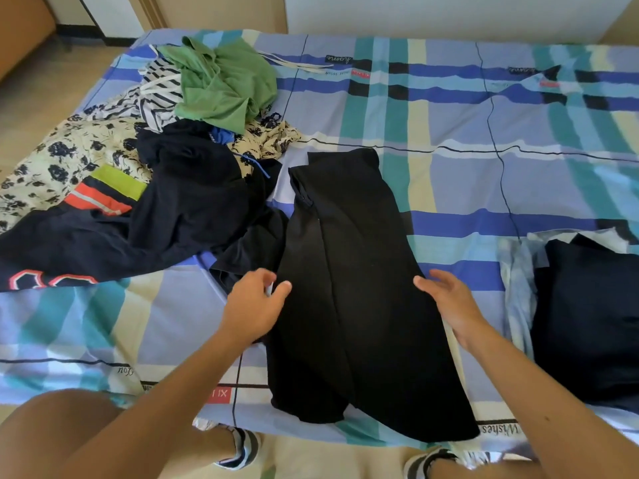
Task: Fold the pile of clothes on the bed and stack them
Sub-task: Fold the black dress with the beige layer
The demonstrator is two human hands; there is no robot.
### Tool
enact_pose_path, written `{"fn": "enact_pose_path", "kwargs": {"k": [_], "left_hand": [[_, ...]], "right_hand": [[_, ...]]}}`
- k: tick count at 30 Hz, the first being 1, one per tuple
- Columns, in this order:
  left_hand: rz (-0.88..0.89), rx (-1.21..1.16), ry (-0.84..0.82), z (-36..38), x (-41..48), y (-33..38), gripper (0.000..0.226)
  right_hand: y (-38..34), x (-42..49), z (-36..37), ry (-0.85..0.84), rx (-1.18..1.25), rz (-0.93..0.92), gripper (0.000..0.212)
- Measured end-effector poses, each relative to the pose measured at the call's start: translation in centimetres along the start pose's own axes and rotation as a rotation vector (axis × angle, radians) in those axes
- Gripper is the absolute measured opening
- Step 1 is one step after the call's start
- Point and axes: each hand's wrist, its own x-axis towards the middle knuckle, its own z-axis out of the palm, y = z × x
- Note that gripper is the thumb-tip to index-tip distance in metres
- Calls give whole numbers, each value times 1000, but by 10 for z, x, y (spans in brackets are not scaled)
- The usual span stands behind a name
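the task is early to midway, by my judgement. a black garment (pixel 352 271) lies spread lengthwise on the bed (pixel 449 133) in front of the person, doubled along its length but not yet folded short. the left hand (pixel 254 305) sits at its left edge with fingers loosely curled; whether it pinches the cloth i cannot tell. the right hand (pixel 449 304) rests spread and relaxed against the right edge, gripping nothing. to the right, a small stack (pixel 587 305) of folded dark and pale pieces is done. to the left, the unfolded pile (pixel 166 160), including a green top (pixel 221 81), remains, so most of the work is left.
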Motion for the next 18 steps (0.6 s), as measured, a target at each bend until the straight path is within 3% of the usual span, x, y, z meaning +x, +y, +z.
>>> {"fn": "enact_pose_path", "kwargs": {"k": [5, 10, 13, 16, 18], "left_hand": [[-330, -343, -327, 20, 59, 31, 91], [-447, -333, -179, 35, 87, 44, 118], [-472, -381, -188, 42, 90, 49, 112], [-545, -488, -421, 32, 94, 50, 105], [-552, -563, -607, 22, 97, 49, 88]], "right_hand": [[-30, 41, 12, -132, 138, 74, 70], [-40, 69, 18, -308, 238, 128, 57], [-42, 75, 18, -424, 221, 148, 53], [-41, 75, 19, -509, 231, 150, 54], [-40, 72, 19, -537, 258, 135, 54]]}}
